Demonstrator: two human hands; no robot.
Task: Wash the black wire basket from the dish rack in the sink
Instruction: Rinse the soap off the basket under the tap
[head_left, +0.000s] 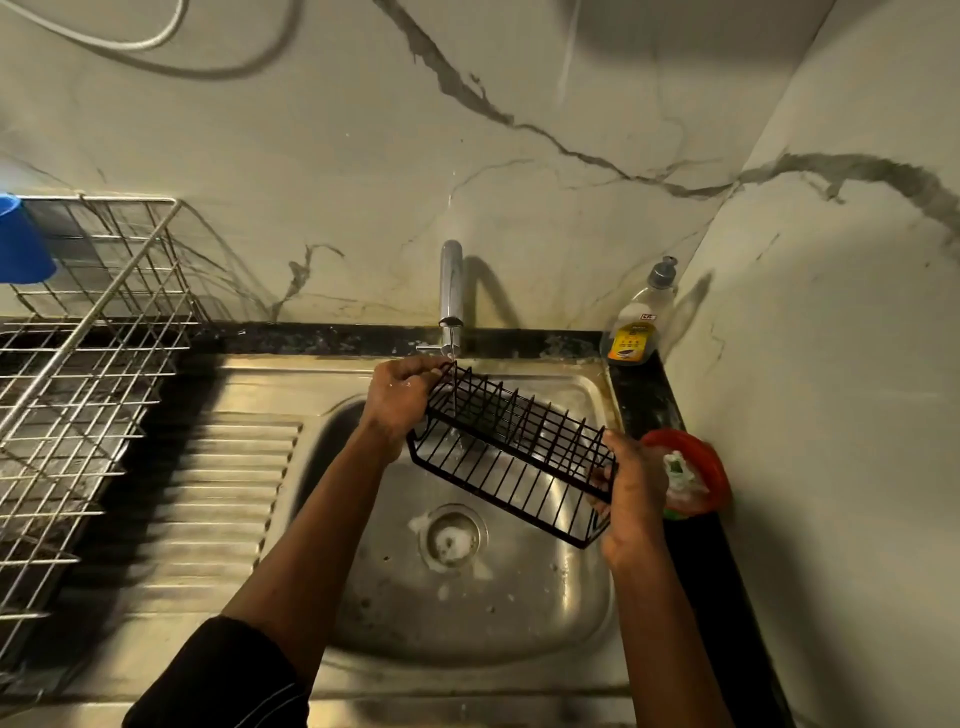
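I have the black wire basket held over the steel sink, one of the hands on each end.

The silver dish rack stands left of the sink bowl, cut off by the frame edge. The basket hangs tilted, its far end under the tap and its thin stream. The left hand grips that far end, and the right hand clasps the near end, fingers curled round the wires. It half hides a red dish whose contents I can't make out.
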